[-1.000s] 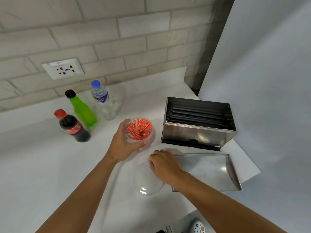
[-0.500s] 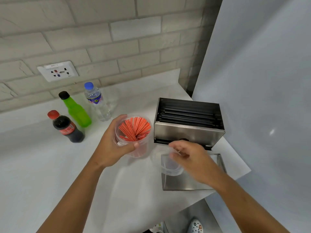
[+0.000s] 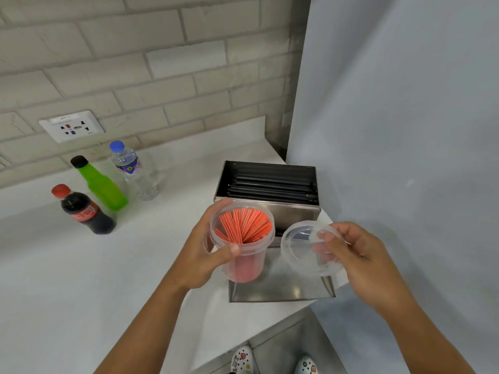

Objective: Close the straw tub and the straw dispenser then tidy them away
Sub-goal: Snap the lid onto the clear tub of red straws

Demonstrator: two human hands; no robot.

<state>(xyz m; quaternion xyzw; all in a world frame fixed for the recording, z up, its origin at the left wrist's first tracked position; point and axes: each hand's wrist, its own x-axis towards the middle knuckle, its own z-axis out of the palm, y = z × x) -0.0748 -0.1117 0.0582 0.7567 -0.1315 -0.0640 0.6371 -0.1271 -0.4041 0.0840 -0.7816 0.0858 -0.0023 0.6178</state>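
Observation:
My left hand (image 3: 201, 253) grips a clear plastic straw tub (image 3: 244, 245) full of red straws, lifted off the counter and open at the top. Right of it my right hand (image 3: 356, 255) holds the tub's clear round lid (image 3: 302, 247) tilted, a small gap away from the rim. Behind them the steel straw dispenser (image 3: 270, 184) stands open, black straws lying inside. Its steel lid (image 3: 280, 290) lies flat on the counter in front of it, partly hidden by the tub and my hands.
A cola bottle (image 3: 83, 210), a green bottle (image 3: 101, 186) and a water bottle (image 3: 132, 171) stand at the left near the brick wall. A grey wall (image 3: 405, 130) bounds the right. The white counter's (image 3: 81, 279) edge runs close below my arms.
My right hand picked the clear lid up off the counter and raised it beside the tub. My left hand lifted the tub up and toward me.

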